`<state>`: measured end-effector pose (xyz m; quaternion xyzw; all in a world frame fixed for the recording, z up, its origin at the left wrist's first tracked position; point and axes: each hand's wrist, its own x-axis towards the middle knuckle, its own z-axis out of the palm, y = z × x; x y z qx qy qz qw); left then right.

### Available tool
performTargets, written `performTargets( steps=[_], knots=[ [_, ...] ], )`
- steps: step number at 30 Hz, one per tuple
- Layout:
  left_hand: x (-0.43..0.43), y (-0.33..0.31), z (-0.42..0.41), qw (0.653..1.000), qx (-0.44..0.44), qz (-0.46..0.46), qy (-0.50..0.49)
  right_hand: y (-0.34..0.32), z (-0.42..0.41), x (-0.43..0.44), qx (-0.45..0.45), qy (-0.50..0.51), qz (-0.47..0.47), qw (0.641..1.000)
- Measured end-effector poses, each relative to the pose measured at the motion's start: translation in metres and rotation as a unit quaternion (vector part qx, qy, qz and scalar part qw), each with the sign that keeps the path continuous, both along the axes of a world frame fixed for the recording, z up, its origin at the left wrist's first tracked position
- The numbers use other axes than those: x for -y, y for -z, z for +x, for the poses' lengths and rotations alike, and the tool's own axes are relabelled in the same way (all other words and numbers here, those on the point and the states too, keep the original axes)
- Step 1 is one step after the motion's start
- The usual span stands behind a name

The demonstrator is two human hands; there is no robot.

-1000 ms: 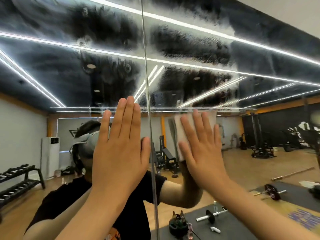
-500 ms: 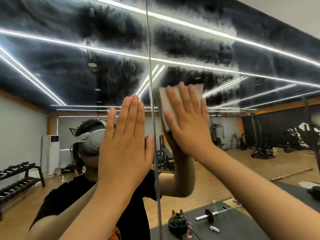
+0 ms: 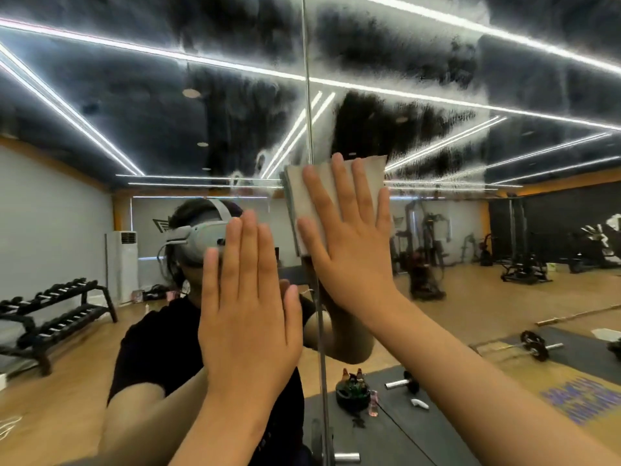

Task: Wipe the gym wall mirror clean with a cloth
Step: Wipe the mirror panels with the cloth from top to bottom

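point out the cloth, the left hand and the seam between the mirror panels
cloth [image 3: 297,196], head view, bare left strip beside the index finger
left hand [image 3: 248,317], head view, back of the hand
mirror seam [image 3: 306,79], head view, upper stretch of the vertical joint

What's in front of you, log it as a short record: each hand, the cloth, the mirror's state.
left hand: open, fingers straight, flat against the mirror left of the seam, holds nothing
right hand: open, straight fingers press the cloth to the glass
cloth: pale, folded, just right of the seam
mirror: whitish smeary film across the upper part; lower part reflects the gym clearly
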<state>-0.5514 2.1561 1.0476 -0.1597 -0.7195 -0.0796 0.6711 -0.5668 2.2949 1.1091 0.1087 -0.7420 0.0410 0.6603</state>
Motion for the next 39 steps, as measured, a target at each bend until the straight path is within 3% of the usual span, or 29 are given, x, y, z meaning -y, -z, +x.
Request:
performTargets(
  steps=[8, 17, 21, 26, 30, 33, 39],
  knots=[
    [-0.001, 0.037, -0.003, 1.0, 0.024, 0.017, -0.007, 0.098, 0.006, 0.002, 0.038, 0.004, 0.007, 0.999],
    [0.001, 0.038, -0.004, 0.999, 0.038, 0.013, -0.017, 0.088, 0.004, -0.051, 0.03, 0.019, 0.091, 0.995],
    [0.0, 0.038, -0.005, 0.999, 0.038, 0.017, -0.02, 0.067, -0.002, -0.105, 0.05, 0.039, -0.006, 0.998],
    [-0.002, 0.038, -0.004, 0.999, 0.042, 0.022, -0.022, 0.053, -0.002, -0.174, 0.082, 0.025, -0.206, 0.975],
    [-0.005, 0.039, -0.003, 0.998, 0.041, 0.026, -0.027, 0.064, -0.003, -0.151, 0.065, 0.011, -0.299, 0.952],
    [-0.006, 0.039, -0.003, 0.998, 0.042, 0.025, -0.031, 0.089, 0.001, -0.099, 0.082, -0.006, -0.263, 0.961],
    [-0.002, 0.039, -0.003, 0.999, 0.042, 0.02, -0.028, 0.15, 0.013, -0.006, 0.1, -0.014, -0.076, 0.992]
  ],
)
